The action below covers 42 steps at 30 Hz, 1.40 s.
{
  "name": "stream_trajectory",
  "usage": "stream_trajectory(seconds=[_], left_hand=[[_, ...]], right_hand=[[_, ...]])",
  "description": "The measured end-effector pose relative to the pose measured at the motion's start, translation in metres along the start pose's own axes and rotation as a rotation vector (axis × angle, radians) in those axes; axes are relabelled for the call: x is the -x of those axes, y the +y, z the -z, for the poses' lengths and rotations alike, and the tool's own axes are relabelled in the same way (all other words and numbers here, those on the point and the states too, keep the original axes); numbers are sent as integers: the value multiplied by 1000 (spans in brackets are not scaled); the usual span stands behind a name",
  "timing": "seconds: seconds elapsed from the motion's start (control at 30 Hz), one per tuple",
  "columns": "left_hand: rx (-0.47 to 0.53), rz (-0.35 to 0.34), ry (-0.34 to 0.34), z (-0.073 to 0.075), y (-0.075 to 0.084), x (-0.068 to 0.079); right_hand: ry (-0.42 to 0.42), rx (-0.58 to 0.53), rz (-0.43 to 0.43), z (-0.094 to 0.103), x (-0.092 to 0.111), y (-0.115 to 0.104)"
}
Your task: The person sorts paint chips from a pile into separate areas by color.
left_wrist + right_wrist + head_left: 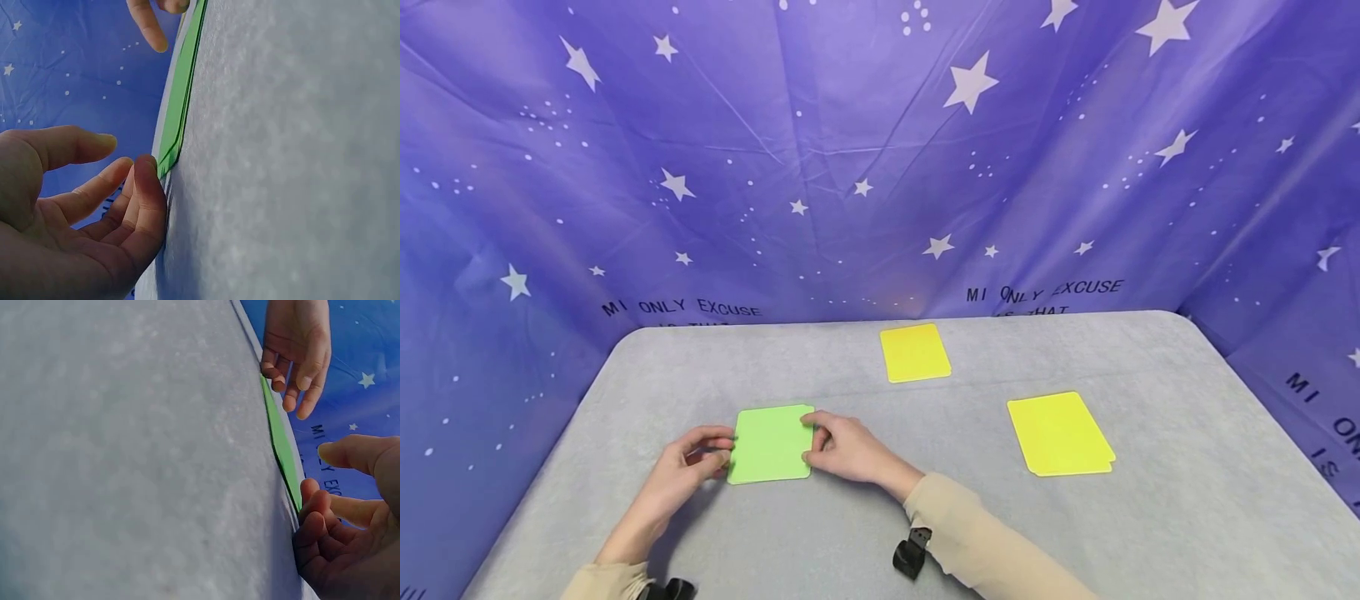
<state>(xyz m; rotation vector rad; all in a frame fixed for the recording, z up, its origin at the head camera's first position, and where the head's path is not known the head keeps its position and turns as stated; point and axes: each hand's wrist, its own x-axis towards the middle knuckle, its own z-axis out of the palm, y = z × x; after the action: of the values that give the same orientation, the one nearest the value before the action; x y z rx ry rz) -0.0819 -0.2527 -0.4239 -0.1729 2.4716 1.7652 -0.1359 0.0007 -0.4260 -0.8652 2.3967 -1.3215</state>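
Now | your left hand (682, 463) and right hand (847, 448) flank the square green card stack (770, 445), relaxed, pinching nothing | uneven pressure could skew its layers

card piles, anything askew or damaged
The nearer yellow pile looks slightly askew: at its near right corner its layers stick out unevenly instead of lining up. The green pile shows only slight edge unevenness. No damage is visible.

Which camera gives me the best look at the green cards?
The head view: it looks down on the green cards, showing nearly their whole top face. The left wrist view catches a slanted strip and layered edges; the right wrist view, only a narrow sliver.
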Motion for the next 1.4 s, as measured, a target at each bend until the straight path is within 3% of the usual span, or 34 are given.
stream_trajectory(seconds=[0.63,0.83,1.13,1.4], left_hand=[[94,-27,-83,-29,25,-10],[91,-74,-131,-41,30,-13],[105,-117,-172,-60,40,-19],[147,-160,-229,-82,48,-35]], right_hand=[[108,-99,-29,36,17,17],[126,-113,-42,54,24,26],[227,-5,-65,81,39,43],[310,57,-66,104,44,58]])
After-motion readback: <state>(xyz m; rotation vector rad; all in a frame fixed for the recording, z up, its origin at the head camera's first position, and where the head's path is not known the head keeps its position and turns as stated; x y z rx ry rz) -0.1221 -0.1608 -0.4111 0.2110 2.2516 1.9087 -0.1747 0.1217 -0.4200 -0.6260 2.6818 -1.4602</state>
